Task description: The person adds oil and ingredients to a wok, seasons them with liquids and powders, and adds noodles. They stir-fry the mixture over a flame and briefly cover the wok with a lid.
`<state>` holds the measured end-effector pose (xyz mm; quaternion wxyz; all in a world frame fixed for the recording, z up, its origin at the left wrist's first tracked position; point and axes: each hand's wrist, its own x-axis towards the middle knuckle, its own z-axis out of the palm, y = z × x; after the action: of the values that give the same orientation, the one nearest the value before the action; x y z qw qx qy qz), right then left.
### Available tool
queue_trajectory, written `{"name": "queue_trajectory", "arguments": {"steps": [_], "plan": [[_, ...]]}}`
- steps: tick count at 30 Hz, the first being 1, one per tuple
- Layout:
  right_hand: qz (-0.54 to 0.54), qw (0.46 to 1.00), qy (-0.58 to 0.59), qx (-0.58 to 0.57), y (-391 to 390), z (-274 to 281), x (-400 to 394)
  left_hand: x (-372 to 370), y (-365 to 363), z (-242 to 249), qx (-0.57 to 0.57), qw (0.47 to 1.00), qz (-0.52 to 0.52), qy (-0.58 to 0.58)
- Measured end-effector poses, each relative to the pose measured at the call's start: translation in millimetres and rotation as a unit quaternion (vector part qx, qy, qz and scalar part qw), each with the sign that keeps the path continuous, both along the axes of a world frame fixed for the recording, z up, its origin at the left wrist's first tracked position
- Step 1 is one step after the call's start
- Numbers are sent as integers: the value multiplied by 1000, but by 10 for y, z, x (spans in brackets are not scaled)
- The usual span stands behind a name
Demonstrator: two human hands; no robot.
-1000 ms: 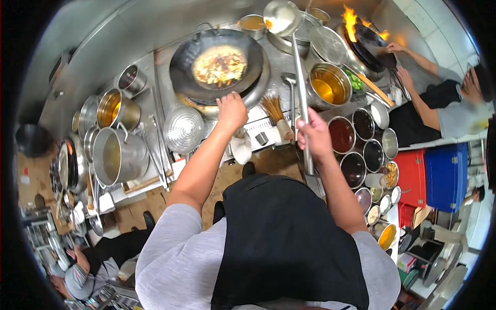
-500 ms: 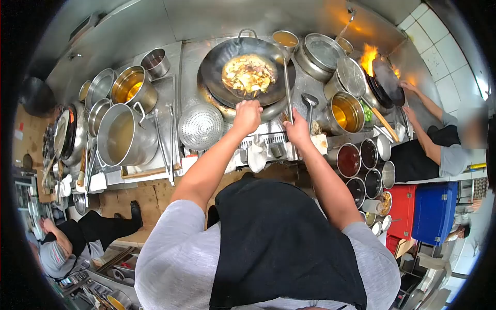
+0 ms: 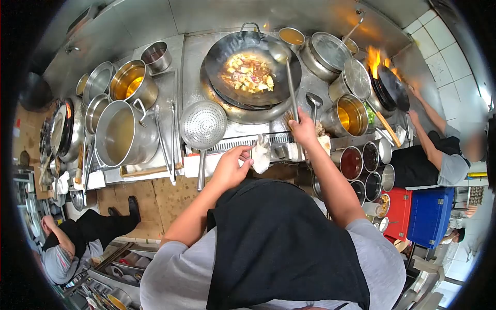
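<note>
Fingers of R hand (image 3: 305, 129) are closed round the long handle of the ladle (image 3: 290, 78). Fingers of L hand (image 3: 232, 166) are open, half curled, w/ a gap betw. thumb and index; they are just beside the white cloth (image 3: 261, 155), but if they touch it, I cannot tell.

Wok (image 3: 217, 57) is on the burner, its loop handle on the far side. Cooked pieces (image 3: 248, 73) lie tog. in the middle of it. Ladle bowl is at the R side of the wok, next to the food; contact w/ the metal is not clear.

For good ladle work, I think the grip must be firm but wrist loose, so the round bowl can follow the curved wall and go under the pieces, incl. those at the edge, w/o pushing them over the rim. Wok metal is prob. very hot, so L hand should take it only w/ cloth, folded thick. Also, L elbow should stay away from the strainer (image 3: 203, 125), bec. its handle sticks out over the front edge.
</note>
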<state>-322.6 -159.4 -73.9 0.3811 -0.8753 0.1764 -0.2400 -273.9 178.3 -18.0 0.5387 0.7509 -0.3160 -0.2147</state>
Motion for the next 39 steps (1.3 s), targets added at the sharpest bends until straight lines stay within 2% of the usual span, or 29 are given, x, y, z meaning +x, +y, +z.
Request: {"name": "queue_trajectory", "arguments": {"steps": [1, 2, 3, 4, 5, 6, 7, 8, 10, 14, 15, 16, 17, 18, 19, 20, 21, 22, 23, 24, 26, 28, 30, 31, 32, 35, 38, 39], "plan": [[-21, 975, 75, 209, 226, 219, 14, 35, 18, 9, 7, 1000, 4, -14], [-42, 900, 146, 409, 414, 422, 7, 58, 29, 24, 15, 999, 7, -27], [-12, 863, 144, 484, 542, 598, -11, 87, 29, 68, 15, 1000, 5, -26], [-14, 863, 143, 485, 523, 581, -42, 120, 17, 122, 11, 999, 15, -44], [2, 758, 86, 647, 454, 555, -93, 148, 4, 184, 7, 998, 25, -63], [18, 622, 24, 783, 387, 548, -137, 168, -8, 240, 7, 998, 24, -63], [48, 448, -31, 892, 319, 546, -180, 179, -21, 295, -5, 997, 24, -68], [48, 448, -32, 892, 323, 500, -199, 181, -29, 343, -18, 997, 25, -73], [61, 412, -41, 908, 443, 608, -211, 183, -47, 425, -27, 997, 19, -72], [71, 434, -23, 898, 316, 612, -245, 191, -64, 555, -34, 998, -2, -58], [24, 608, 36, 793, 394, 570, -231, 199, -68, 554, -34, 998, -5, -58], [23, 607, 34, 793, 491, 676, -232, 213, -66, 551, -29, 998, -7, -55], [16, 760, 110, 640, 563, 811, -251, 230, -66, 547, -24, 998, -8, -52], [9, 872, 182, 454, 617, 939, -257, 241, -62, 536, -23, 998, -10, -51], [-14, 916, 231, 328, 602, 985, -287, 243, -54, 514, -22, 999, -9, -47], [-18, 915, 232, 331, 547, 918, -344, 252, -54, 493, -23, 999, -8, -43], [18, 965, 175, 196, 550, 951, -370, 264, -62, 477, -22, 999, -12, -40], [55, 990, 116, 58, 578, 981, -394, 269, -66, 460, -16, 999, -21, -32], [47, 971, 156, 175, 560, 1071, -487, 275, -72, 442, -10, 999, -29, -23], [41, 970, 158, 179, 567, 1086, -506, 281, -93, 411, -7, 999, -35, -20], [99, 947, 143, 270, 561, 1095, -538, 303, -175, 327, 6, 998, -63, -8], [37, 878, 325, 348, 645, 1495, -394, 314, -283, 274, 10, 996, -87, -8], [95, 971, 161, 147, 542, 674, -497, 317, -396, 256, 11, 994, -110, -9], [69, 986, 148, 45, 619, 702, -503, 322, -449, 262, 11, 992, -123, -19], [63, 986, 146, 47, 664, 769, -540, 325, -496, 273, 10, 990, -135, -31], [-56, 970, 221, 88, 700, 864, -688, 289, -637, 326, -5, 989, -148, -29], [-71, 981, 165, 79, 549, 959, -937, 202, -781, 244, -14, 983, -182, -27], [-71, 972, 169, 150, 563, 1035, -1004, 158, -837, 217, -14, 979, -202, -30]]}}
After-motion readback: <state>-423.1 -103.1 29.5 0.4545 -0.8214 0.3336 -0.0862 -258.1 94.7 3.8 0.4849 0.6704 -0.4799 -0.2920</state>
